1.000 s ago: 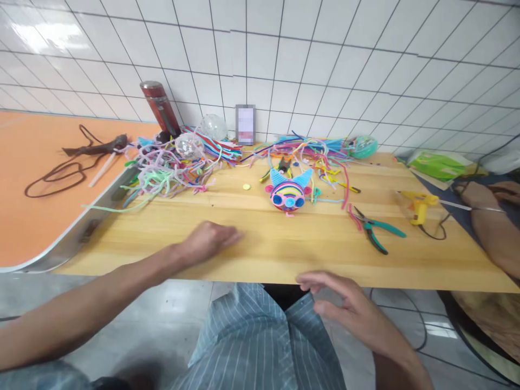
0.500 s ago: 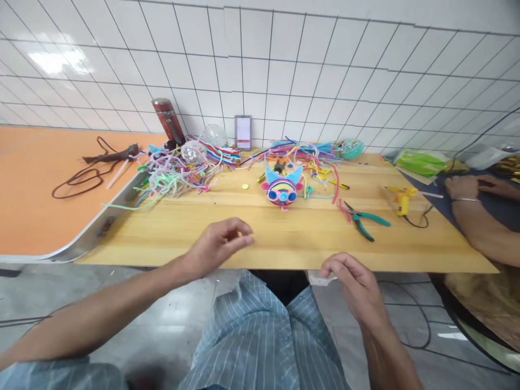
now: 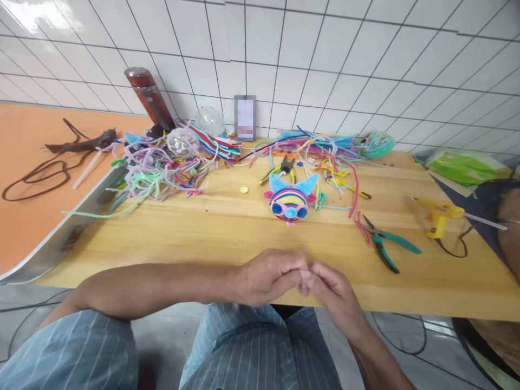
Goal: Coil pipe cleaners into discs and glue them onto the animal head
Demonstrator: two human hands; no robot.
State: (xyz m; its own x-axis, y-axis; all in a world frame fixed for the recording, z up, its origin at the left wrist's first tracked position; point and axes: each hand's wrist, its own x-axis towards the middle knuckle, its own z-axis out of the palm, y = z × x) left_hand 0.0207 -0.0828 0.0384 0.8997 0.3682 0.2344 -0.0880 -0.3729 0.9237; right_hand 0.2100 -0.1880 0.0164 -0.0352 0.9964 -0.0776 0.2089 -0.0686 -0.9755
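Note:
At the table's front edge, my left hand (image 3: 268, 277) and my right hand (image 3: 336, 288) meet, fingertips touching. Both have curled fingers, and whatever lies between them, if anything, is hidden. Just beyond them sits a round pipe-cleaner animal figure (image 3: 291, 199) with blue pointed ears, pink side ears, blue eyes and rainbow stripes; neither hand touches it. To the right lie teal-handled pliers (image 3: 385, 242), jaws apart, next to a short red pipe cleaner (image 3: 363, 228). A small yellow disc (image 3: 244, 190) rests left of the figure.
Tangled pipe cleaners (image 3: 152, 168) and clear balls (image 3: 210, 120) lie at back left, near a red flask (image 3: 148, 100). More pliers (image 3: 287, 167) lie behind the figure. A yellow glue gun (image 3: 441, 216) is at right, beside another person's arm. A phone (image 3: 245, 118) leans on the wall.
My two hands have come together from apart, the left moving right and toward me. The camera view has shifted closer to the table. The figure and tools stay put on the table.

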